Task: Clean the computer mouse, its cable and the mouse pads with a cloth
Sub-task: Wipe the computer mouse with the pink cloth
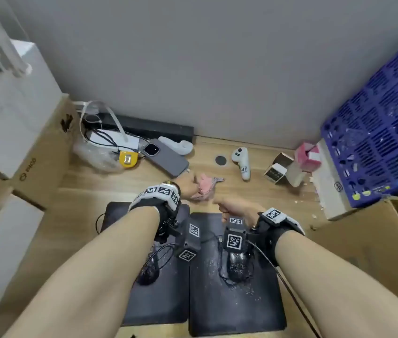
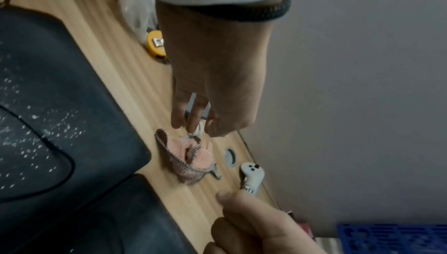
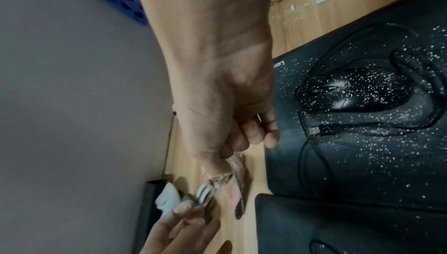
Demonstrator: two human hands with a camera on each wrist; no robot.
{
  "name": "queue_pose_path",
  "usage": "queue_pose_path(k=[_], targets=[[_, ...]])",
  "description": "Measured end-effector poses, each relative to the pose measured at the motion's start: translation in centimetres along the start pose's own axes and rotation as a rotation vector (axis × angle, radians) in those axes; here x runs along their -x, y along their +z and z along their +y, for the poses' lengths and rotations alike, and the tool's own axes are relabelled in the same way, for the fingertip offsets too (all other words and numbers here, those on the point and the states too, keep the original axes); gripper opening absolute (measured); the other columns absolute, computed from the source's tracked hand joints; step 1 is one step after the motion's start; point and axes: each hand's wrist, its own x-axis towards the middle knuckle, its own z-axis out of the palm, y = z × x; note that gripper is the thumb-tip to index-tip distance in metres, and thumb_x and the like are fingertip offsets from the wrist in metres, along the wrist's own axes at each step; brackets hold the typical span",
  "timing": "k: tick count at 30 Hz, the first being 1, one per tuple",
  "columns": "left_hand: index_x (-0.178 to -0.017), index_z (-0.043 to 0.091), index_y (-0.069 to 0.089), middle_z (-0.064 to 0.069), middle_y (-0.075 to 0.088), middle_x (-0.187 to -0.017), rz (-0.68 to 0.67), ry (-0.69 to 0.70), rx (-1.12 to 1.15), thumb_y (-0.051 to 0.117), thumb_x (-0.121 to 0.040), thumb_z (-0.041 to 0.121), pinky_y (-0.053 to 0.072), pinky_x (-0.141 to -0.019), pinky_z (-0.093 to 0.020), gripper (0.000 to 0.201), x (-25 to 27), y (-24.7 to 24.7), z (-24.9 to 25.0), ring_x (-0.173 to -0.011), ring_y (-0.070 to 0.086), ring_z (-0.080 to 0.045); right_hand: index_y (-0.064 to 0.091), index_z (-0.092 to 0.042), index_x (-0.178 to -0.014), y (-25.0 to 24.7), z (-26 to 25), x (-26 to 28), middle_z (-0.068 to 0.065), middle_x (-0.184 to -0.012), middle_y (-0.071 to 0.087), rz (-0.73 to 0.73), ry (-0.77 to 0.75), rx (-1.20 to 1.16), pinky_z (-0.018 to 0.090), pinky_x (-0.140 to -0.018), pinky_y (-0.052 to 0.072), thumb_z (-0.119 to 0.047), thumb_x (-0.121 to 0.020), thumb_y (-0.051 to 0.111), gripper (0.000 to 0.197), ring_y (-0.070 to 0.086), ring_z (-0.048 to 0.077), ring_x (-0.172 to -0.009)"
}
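Pink cloth (image 1: 205, 187): lies bunched on the wooden desk at 12 o'clock of the two pads, just beyond their far edges.
Left hand (image 1: 188, 186): fingertips pinch one corner of the cloth.
Right hand (image 1: 235, 208): fingers curled, just beside the cloth at its 5 o'clock; I cannot tell whether it grips an edge.
Pads: the left mouse pad (image 1: 161, 301) and right mouse pad (image 1: 237, 308) sit side by side, both dusted with white specks (image 3: 377, 143).
Black mouse (image 1: 237, 267): on the right pad, speckled too, its cable (image 3: 302, 162) looped loosely around it; a second one lies on the left pad.
Risk – grip: a one-corner pinch may let the cloth trail and drag.
Risk – scatter: a quick sweep would likely push specks off the pads onto the desk.
Risk – snag: the loose cable loops could catch the cloth and tug the mouse.
Risk – neighbours: the phone (image 1: 166, 157) at 10 o'clock and white controller (image 1: 242, 164) at 1 o'clock lie near enough to be knocked.
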Motion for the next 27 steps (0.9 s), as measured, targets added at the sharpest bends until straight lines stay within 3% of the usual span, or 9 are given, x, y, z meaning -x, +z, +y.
queue_pose_path(k=[4, 6, 8, 13, 16, 19, 22, 25, 27], targets=[[-0.119, 0.013, 0.056, -0.016, 0.037, -0.136, -0.079, -0.043, -0.061, 0.057, -0.088, 0.016, 0.034, -0.106, -0.030, 0.032, -3.1, 2.6, -0.9, -0.124, 0.044, -0.030, 0.031, -0.014, -0.064, -0.5, 1.7, -2.8, 0.002, -0.055, 0.043, -0.123, 0.027, 0.134, 0.021, -0.045, 0.034, 0.010, -0.085, 0.046, 0.036, 0.046, 0.012, -0.044], [-0.135, 0.021, 0.048, -0.014, 0.027, -0.145, -0.126, -0.035, -0.110, 0.065, -0.086, 0.025, 0.027, -0.113, -0.032, 0.052, -4.2, 3.6, -1.0, -0.134, 0.035, -0.029, 0.034, -0.013, -0.063, -1.0, 3.1, -4.3, -0.001, -0.042, 0.048, -0.131, 0.023, 0.118, 0.016, -0.036, 0.037, 0.018, -0.082, 0.044, 0.038, 0.049, 0.007, -0.034], [-0.139, 0.026, 0.045, -0.013, 0.023, -0.149, -0.120, -0.039, -0.150, 0.066, -0.086, 0.023, 0.027, -0.114, -0.036, 0.058, -5.2, 3.9, -1.2, -0.136, 0.033, -0.031, 0.040, -0.010, -0.066, -1.4, 3.3, -5.0, -0.002, -0.042, 0.051, -0.119, 0.026, 0.098, 0.016, -0.036, 0.041, 0.018, -0.082, 0.048, 0.033, 0.051, 0.006, -0.034], [-0.130, 0.029, 0.053, -0.013, 0.051, -0.131, -0.075, -0.024, -0.279, 0.069, -0.082, 0.027, 0.040, -0.103, -0.040, 0.051, -6.6, 5.1, -1.5, -0.121, 0.047, -0.032, 0.052, -0.013, -0.075, -2.8, 4.0, -6.4, -0.001, -0.064, 0.054, -0.148, -0.016, -0.027, 0.014, -0.052, 0.050, 0.002, -0.092, 0.054, 0.023, 0.055, 0.003, -0.048], [-0.118, 0.024, 0.057, -0.004, 0.054, -0.106, -0.055, -0.057, -0.221, 0.072, -0.080, 0.024, 0.045, -0.094, -0.035, 0.040, -6.7, 5.6, -2.0, -0.104, 0.052, -0.020, 0.056, -0.017, -0.091, -3.2, 4.4, -7.3, -0.003, -0.076, 0.056, -0.117, 0.051, -0.140, 0.017, -0.059, 0.053, -0.009, -0.093, 0.058, 0.009, 0.058, 0.009, -0.059], [-0.113, 0.017, 0.061, -0.010, 0.061, -0.104, -0.078, -0.058, -0.211, 0.067, -0.085, 0.033, 0.042, -0.084, -0.031, 0.033, -6.7, 5.8, -2.1, -0.104, 0.055, -0.026, 0.052, -0.018, -0.112, -3.1, 4.3, -7.9, -0.001, -0.083, 0.062, -0.045, 0.054, -0.224, 0.023, -0.065, 0.054, -0.014, -0.089, 0.064, 0.026, 0.059, 0.010, -0.066], [-0.095, 0.013, 0.063, -0.004, 0.060, -0.081, -0.072, -0.008, -0.133, 0.061, -0.090, 0.036, 0.038, -0.070, -0.025, 0.024, -6.0, 5.2, -1.3, -0.082, 0.054, -0.020, 0.044, -0.021, -0.128, -2.6, 3.0, -7.4, 0.001, -0.101, 0.063, -0.011, -0.019, -0.279, 0.028, -0.075, 0.048, -0.024, -0.091, 0.063, 0.042, 0.059, 0.012, -0.088], [-0.084, 0.020, 0.059, 0.005, 0.058, -0.066, -0.093, 0.077, 0.065, 0.065, -0.088, 0.033, 0.042, -0.060, -0.021, 0.015, -4.5, 3.9, -0.8, -0.065, 0.055, -0.014, 0.054, -0.011, -0.114, -1.4, 1.3, -6.2, 0.006, -0.096, 0.066, -0.123, -0.037, -0.440, 0.022, -0.065, 0.050, -0.031, -0.102, 0.041, 0.027, 0.065, 0.008, -0.074], [-0.098, 0.021, 0.062, -0.001, 0.069, -0.081, -0.105, 0.118, 0.202, 0.068, -0.086, 0.025, 0.052, -0.075, -0.029, 0.014, -3.5, 3.0, -0.8, -0.078, 0.065, -0.020, 0.060, -0.009, -0.098, -0.4, 0.2, -5.0, 0.005, -0.074, 0.072, -0.166, -0.027, -0.571, 0.020, -0.055, 0.053, -0.032, -0.105, 0.029, 0.039, 0.068, 0.011, -0.058]])
